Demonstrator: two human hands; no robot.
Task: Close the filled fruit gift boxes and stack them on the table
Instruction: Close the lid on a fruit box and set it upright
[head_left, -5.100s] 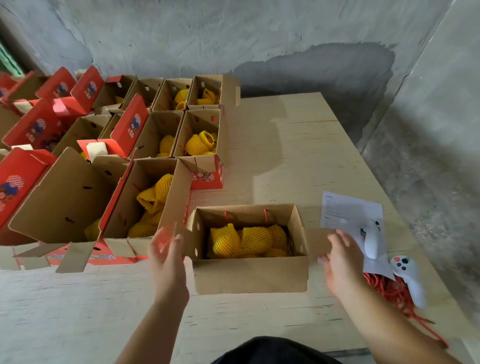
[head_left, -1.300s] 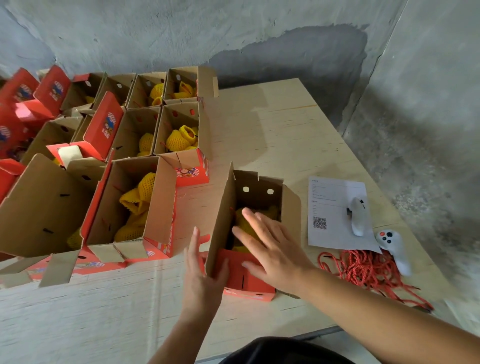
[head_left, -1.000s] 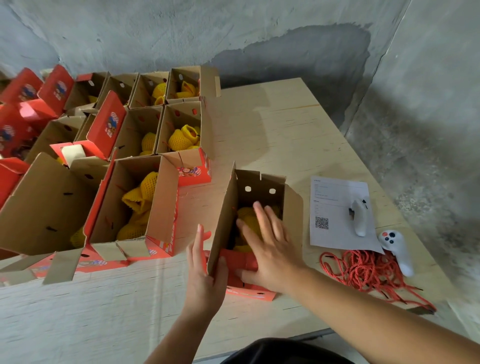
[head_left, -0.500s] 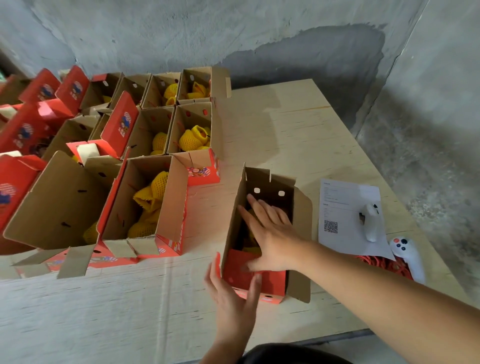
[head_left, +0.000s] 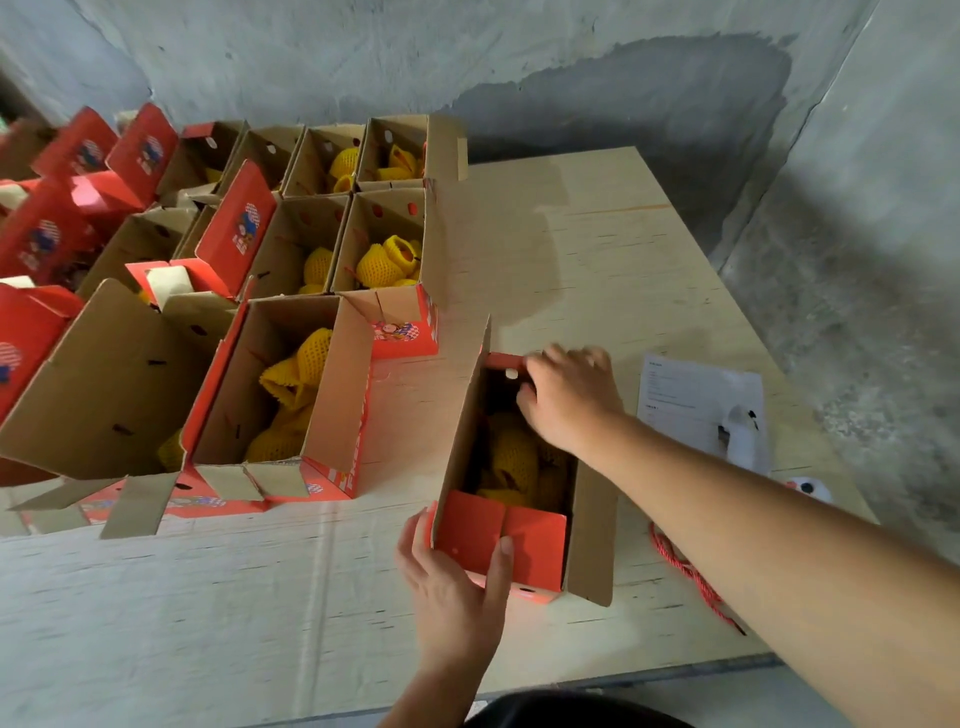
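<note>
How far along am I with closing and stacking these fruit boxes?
Done: nothing closed or stacked in view. In hand: the red-and-brown cardboard box nearest you, still showing its yellow net-wrapped fruit; your left hand holds its near red end flaps and your right hand grips the far end flap. Left: its long side flaps still stand open, and the rows of open filled boxes on the plywood table wait.

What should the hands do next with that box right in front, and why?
Probably fold the tall side flap down over the fruit. The near end flaps are already tucked in under the left hand, the right hand is pressing the far end flap inward, and both long flaps still stand open.
</note>
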